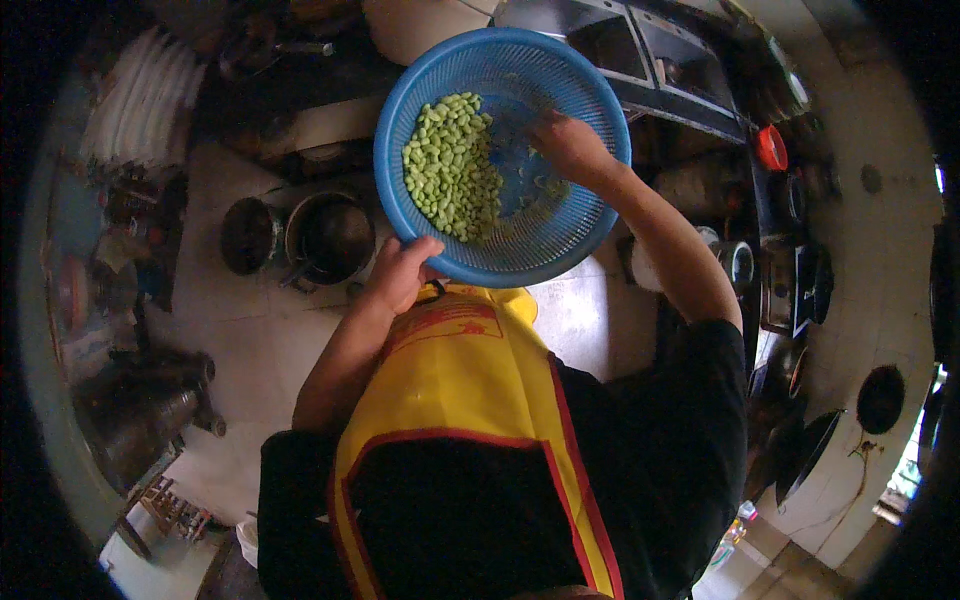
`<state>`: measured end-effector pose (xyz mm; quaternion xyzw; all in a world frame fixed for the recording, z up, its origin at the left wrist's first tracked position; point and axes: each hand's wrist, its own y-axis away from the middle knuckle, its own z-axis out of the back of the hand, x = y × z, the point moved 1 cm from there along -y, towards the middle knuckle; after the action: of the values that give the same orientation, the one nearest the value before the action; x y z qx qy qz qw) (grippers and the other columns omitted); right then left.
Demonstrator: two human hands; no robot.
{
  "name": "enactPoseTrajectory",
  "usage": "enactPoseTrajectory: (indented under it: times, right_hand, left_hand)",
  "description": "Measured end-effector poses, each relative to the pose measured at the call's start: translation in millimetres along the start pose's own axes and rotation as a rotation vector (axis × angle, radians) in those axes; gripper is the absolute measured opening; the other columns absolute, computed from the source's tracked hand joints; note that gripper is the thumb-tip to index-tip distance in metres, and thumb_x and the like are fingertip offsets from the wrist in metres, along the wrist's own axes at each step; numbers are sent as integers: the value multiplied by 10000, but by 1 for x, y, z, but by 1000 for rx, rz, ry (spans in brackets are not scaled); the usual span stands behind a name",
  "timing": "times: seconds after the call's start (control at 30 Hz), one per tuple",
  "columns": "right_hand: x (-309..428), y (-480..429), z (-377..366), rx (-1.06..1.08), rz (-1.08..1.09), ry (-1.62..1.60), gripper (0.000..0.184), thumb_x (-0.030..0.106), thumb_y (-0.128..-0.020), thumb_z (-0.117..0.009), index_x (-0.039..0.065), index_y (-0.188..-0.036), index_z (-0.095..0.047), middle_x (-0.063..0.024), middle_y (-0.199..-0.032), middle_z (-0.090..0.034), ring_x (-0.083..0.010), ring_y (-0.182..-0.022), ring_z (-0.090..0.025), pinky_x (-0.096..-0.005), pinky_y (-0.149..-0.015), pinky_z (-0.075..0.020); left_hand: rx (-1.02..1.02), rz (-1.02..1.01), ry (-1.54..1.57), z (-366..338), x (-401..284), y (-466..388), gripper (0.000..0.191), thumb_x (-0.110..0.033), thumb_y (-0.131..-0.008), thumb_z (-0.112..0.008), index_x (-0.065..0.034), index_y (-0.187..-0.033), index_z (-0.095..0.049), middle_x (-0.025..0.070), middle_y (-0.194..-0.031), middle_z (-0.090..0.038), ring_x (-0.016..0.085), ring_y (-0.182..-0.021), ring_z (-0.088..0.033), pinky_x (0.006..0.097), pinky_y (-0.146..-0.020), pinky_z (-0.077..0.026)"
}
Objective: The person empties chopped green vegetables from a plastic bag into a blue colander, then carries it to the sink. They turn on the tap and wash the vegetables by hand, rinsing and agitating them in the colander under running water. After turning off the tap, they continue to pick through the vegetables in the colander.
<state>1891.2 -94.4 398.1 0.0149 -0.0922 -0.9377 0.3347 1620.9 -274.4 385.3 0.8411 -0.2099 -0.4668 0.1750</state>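
A round blue plastic colander (pixel 383 161) is held up in front of my yellow apron (pixel 450 375), tilted so that its inside faces me. Shelled green beans (pixel 452 169), which look like broad beans, are heaped against its left side. My left hand (pixel 405 270) grips the lower-left rim, thumb on top. Inside the colander, over the right part, is my right hand (pixel 574 150) with its fingers curled down. A few pale bits lie on the mesh near it. Whether those fingers hold anything is hidden.
Two dark pots (pixel 330 236) stand on the tiled floor (pixel 232 352) to the left. A metal unit with square openings (pixel 607 45) runs along the upper right. A red bowl (pixel 772 148) sits at right; a dark wok (pixel 810 457) is by the right wall.
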Motion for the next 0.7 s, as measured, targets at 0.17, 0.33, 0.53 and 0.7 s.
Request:
enactPoseTrajectory:
  times: [0.17, 0.33, 0.53, 0.7]
  right_hand:
    - [22, 26, -18, -65, 325, -41, 162, 98, -843, -537, 36, -968, -619, -162, -937, -609, -305, -897, -620, -384, -757, -527]
    - [19, 33, -9, 113, 201, -57, 138, 91, -842, -530, 20, -927, -612, -170, -946, -601, -304, -892, -617, -385, -763, -534]
    - [48, 30, -20, -104, 432, -104, 153, 75, -822, -538, 6, -925, -627, -172, -972, -610, -316, -855, -643, -383, -737, -544]
    - [17, 51, -9, 57, 270, -140, 178, 115, -830, -500, 52, -918, -642, -191, -842, -644, -359, -764, -660, -426, -617, -552]
  left_hand:
    - [-38, -44, 0, -8, 1, 2, 252, -101, -802, -602, -42, -1042, -556, 66, -963, -595, 206, -816, -613, 354, -622, -549]
    - [-10, -91, 53, -16, -1, 3, 153, -96, -829, -586, -17, -959, -569, 66, -896, -587, 201, -753, -625, 348, -582, -562]
    - [-94, 13, -30, -9, -1, 3, 323, -69, -782, -603, -61, -1102, -566, 50, -1041, -597, 206, -955, -568, 366, -823, -485]
    - [-77, -49, -28, -19, -1, 4, 273, -77, -795, -595, -36, -1061, -545, 59, -969, -586, 198, -829, -603, 351, -656, -547]
